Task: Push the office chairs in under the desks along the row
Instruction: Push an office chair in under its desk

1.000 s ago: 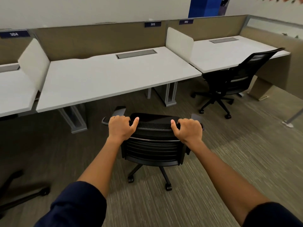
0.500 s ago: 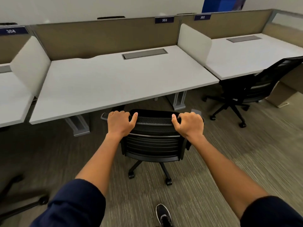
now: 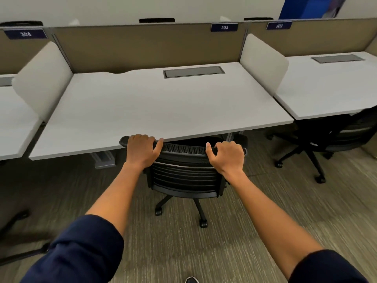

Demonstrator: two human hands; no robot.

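A black office chair (image 3: 184, 176) with a slatted back stands in front of me at the white desk (image 3: 155, 107) labelled 303. Its seat is hidden under the desktop and its armrests sit at the desk's front edge. My left hand (image 3: 141, 151) grips the left end of the backrest's top edge. My right hand (image 3: 226, 156) grips the right end. Both arms are stretched forward. A second black office chair (image 3: 330, 137) stands at the right, partly under the desk (image 3: 326, 86) labelled 302.
Beige partition panels (image 3: 142, 48) back the desks and white dividers (image 3: 42, 80) separate them. Grey desk legs (image 3: 104, 159) stand left of the chair. Another chair's base (image 3: 14, 237) shows at the lower left on the carpet. My shoe (image 3: 191, 280) is at the bottom edge.
The chair has rolled forward toward desk 303 with both hands on its back, and its seat has gone under the desktop. I have stepped closer to the desk.
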